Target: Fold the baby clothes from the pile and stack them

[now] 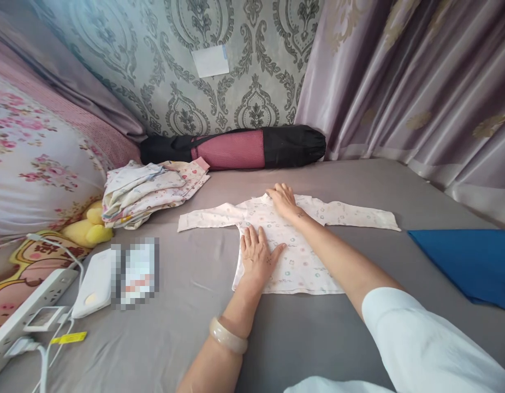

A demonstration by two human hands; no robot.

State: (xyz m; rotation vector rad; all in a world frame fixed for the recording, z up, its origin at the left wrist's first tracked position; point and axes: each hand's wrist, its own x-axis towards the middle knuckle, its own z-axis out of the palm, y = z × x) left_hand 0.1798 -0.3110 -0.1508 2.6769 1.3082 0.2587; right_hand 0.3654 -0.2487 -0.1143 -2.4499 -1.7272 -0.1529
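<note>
Shirt (299, 265) lies longest crosswise (collar (260, 200) pointing away); left hand (257, 255) flat, fingers apart; right hand (283, 201) curled, grip unclear.

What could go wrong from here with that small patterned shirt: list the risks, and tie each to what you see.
Creasing: the left hand lies flat on the shirt while the right hand is at its neckline, so opposing pulls might bunch it.
Mixing: the sleeve at picture left lies near the clothes pile and could brush it.
Snagging: white cables run loose by the power strip and might catch an arm swung that way.
</note>
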